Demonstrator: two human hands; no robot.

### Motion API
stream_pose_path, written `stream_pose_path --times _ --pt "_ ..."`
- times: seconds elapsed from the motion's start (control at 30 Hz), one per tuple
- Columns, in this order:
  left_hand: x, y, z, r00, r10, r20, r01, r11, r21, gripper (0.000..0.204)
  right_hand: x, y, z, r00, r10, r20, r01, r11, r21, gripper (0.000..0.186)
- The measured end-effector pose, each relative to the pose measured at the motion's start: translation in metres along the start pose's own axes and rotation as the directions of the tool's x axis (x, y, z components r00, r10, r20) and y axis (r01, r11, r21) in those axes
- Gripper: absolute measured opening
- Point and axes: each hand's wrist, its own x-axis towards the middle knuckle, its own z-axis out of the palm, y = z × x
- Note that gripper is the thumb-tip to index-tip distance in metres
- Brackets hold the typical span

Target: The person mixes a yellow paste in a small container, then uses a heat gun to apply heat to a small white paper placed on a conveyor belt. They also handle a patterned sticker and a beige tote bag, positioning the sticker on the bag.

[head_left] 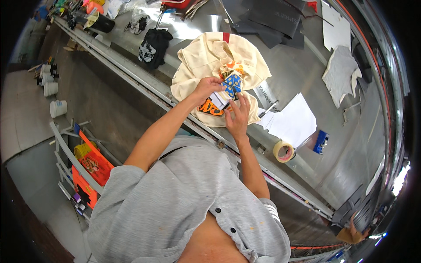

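From the head view, the left hand pinches with its fingers a small stack of white cards lying on a cream garment, which is spread at the near edge of the grey metal bench. The right hand rests its loosely spread fingers on the same stack, just below a blue and orange printed patch. Orange lettering shows near the garment's near hem. To the right lie white paper sheets, a pen, a tape roll and a small blue box. Far left sits a black garment. The bench's right half offers open room.
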Motion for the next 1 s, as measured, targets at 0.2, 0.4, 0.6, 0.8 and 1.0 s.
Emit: stream_pose_path --times 0.2,0.4,0.6,0.8,1.0 --pt "-0.014 0.018 -0.001 0.954 0.202 -0.224 -0.205 0.979 0.010 0.027 -0.002 -0.003 -0.019 0.996 0.015 -0.090 -0.013 1.000 0.021 0.037" --pt "-0.052 0.013 -0.093 0.494 0.669 -0.555 -0.349 0.737 0.579 0.015 -0.022 0.024 -0.043 0.940 0.225 -0.258 -0.222 0.974 0.038 0.022" --pt "-0.167 -0.071 -0.226 0.352 0.509 -0.786 0.267 0.750 0.605 0.020 -0.050 0.044 -0.072 0.719 0.606 -0.340 -0.544 0.795 0.268 0.014" --pt "-0.252 -0.134 -0.200 0.649 0.109 -0.753 0.331 0.851 0.409 0.017 -0.053 -0.019 -0.053 0.842 0.530 -0.096 -0.496 0.833 0.244 0.017" --pt "-0.288 0.005 -0.136 0.789 0.235 -0.567 -0.206 0.972 0.116 0.012 -0.031 -0.120 0.044 0.813 -0.005 0.582 -0.253 0.897 0.361 0.015"
